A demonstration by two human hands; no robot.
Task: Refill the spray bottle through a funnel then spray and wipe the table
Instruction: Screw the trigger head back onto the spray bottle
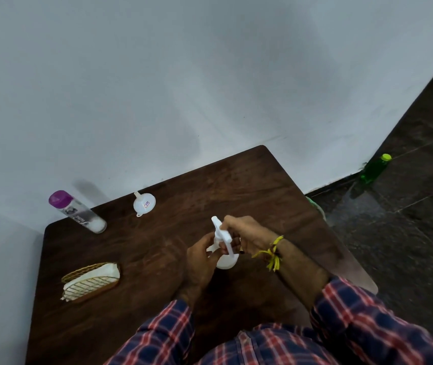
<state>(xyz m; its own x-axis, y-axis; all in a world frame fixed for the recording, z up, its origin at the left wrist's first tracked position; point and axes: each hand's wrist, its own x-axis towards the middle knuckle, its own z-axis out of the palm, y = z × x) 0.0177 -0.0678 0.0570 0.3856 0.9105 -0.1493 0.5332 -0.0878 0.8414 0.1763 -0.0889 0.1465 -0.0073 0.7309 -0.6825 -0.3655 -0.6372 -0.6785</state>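
Observation:
A white spray bottle (226,260) stands upright near the middle of the dark wooden table (262,185). My left hand (201,262) grips its neck and body from the left. My right hand (247,234) is closed around the white trigger head on top of it. A small white funnel (144,203) lies on its side at the back of the table, apart from both hands. A clear bottle with a purple cap (77,212) stands tilted in view at the far left corner.
A wire basket holding white napkins (91,280) sits at the left. Pale walls border the table at the back and left. A green bottle (374,168) stands on the dark tiled floor to the right.

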